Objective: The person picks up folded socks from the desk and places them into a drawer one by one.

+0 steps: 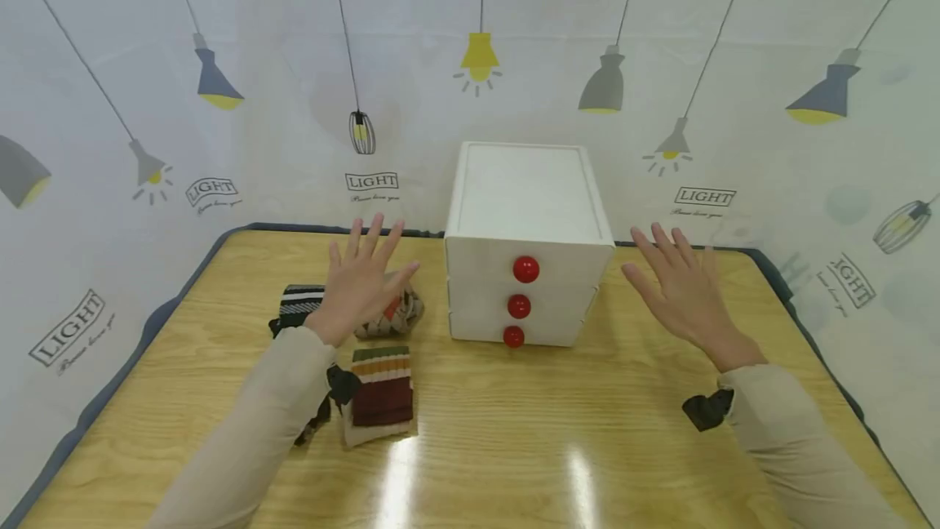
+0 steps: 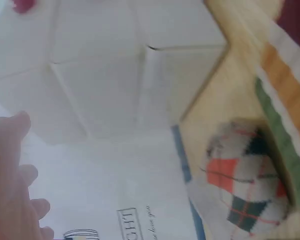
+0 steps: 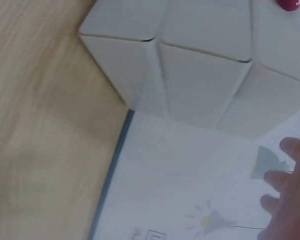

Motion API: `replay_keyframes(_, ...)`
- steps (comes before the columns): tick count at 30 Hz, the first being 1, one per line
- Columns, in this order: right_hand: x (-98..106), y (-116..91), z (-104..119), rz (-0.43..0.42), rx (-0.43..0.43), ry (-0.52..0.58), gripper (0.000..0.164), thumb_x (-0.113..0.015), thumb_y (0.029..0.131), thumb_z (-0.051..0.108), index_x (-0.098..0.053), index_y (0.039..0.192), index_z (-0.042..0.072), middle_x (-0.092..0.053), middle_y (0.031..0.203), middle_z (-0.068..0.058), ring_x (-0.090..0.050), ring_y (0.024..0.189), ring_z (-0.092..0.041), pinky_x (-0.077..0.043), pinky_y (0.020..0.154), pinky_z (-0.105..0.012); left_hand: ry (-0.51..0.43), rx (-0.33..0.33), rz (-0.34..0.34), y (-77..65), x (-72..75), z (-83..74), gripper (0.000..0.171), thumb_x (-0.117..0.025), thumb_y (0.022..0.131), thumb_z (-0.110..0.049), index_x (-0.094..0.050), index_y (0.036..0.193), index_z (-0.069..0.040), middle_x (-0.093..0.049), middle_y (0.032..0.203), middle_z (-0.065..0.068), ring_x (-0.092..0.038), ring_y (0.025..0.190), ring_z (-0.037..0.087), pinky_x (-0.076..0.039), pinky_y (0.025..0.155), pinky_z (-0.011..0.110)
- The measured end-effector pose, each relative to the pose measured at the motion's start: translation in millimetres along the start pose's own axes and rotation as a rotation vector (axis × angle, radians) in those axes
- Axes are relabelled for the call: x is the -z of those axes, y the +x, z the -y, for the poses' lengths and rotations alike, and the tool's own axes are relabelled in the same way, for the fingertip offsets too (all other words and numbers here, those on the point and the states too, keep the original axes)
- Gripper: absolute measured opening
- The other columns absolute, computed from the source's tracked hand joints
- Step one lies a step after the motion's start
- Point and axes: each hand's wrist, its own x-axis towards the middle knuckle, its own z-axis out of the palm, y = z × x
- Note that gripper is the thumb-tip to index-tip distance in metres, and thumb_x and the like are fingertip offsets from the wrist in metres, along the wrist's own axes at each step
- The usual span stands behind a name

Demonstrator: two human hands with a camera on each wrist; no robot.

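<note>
My left hand [image 1: 360, 284] hovers with fingers spread over the left of the table, holding nothing. Below it, partly covered in the head view, is a rolled argyle sock bundle [image 2: 247, 185] in grey, red and dark green. A folded knit piece striped in burgundy, orange and green [image 1: 382, 394] lies nearer the front. Black-and-white striped folded knitwear [image 1: 297, 300] shows left of the wrist. My right hand [image 1: 679, 292], fingers extended and bare of any object, is raised right of a white three-drawer box [image 1: 525, 194]. Its drawers are closed, each with a red knob [image 1: 525, 269].
The wooden table [image 1: 499, 431] has a dark edge along its back and sides. A pale cloth backdrop [image 1: 419, 104] printed with lamps stands right behind it. Some dark fabric [image 1: 316, 423] peeks out beside the left sleeve. Black straps [image 1: 708, 411] hang at both wrists.
</note>
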Motion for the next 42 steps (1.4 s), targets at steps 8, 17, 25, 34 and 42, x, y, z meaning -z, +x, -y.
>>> replay_keyframes(8, 15.8, 11.7, 19.5, -0.055, 0.184, 0.117, 0.058, -0.043, 0.092, 0.038, -0.022, 0.141, 0.017, -0.015, 0.146, -0.009, -0.008, 0.133, -0.027, -0.005, 0.101, -0.058, -0.096, -0.035, -0.074, -11.5, 12.8, -10.1, 0.067, -0.028, 0.090, -0.057, -0.003, 0.143, -0.025, 0.007, 0.147, 0.002, 0.015, 0.131, 0.023, 0.004, 0.099, 0.061)
replay_keyframes(17, 21.0, 31.6, 38.5, 0.040, 0.228, 0.326, 0.062, -0.054, 0.088, 0.029, -0.023, 0.141, 0.018, -0.015, 0.146, -0.008, -0.018, 0.130, -0.029, -0.027, 0.096, -0.055, -0.258, -0.161, -0.218, -24.4, 16.7, -33.2, 0.063, -0.034, 0.091, -0.052, -0.019, 0.142, -0.019, -0.011, 0.147, 0.010, -0.012, 0.131, 0.033, -0.018, 0.100, 0.056)
replay_keyframes(25, 18.2, 45.2, 39.8, -0.009, 0.212, 0.419, 0.040, -0.062, 0.084, 0.020, -0.055, 0.118, 0.000, -0.043, 0.132, -0.014, -0.039, 0.120, -0.029, -0.047, 0.080, -0.036, -0.547, -0.230, -0.323, -33.0, 9.9, -61.7, 0.056, -0.051, 0.088, -0.036, -0.032, 0.138, -0.021, -0.026, 0.141, 0.006, -0.024, 0.126, 0.031, -0.027, 0.093, 0.058)
replay_keyframes(34, 23.3, 52.6, 35.0, -0.055, 0.269, 0.367, 0.031, -0.069, 0.078, 0.017, -0.064, 0.103, -0.001, -0.059, 0.112, -0.013, -0.052, 0.107, -0.028, -0.051, 0.073, -0.032, -0.862, -0.237, -0.242, -41.0, 13.0, -95.3, 0.052, -0.060, 0.084, -0.012, -0.041, 0.131, -0.005, -0.042, 0.119, 0.019, -0.042, 0.107, 0.034, -0.041, 0.087, 0.045)
replay_keyframes(42, 29.4, 53.7, 38.5, -0.005, 0.249, 0.324, 0.032, -0.068, 0.079, 0.020, -0.064, 0.103, -0.001, -0.059, 0.111, -0.013, -0.058, 0.096, -0.027, -0.052, 0.069, -0.035, -0.992, -0.241, -0.053, -21.6, -25.7, -97.6, 0.049, -0.059, 0.086, -0.019, -0.041, 0.132, -0.014, -0.047, 0.116, 0.013, -0.049, 0.103, 0.024, -0.046, 0.083, 0.031)
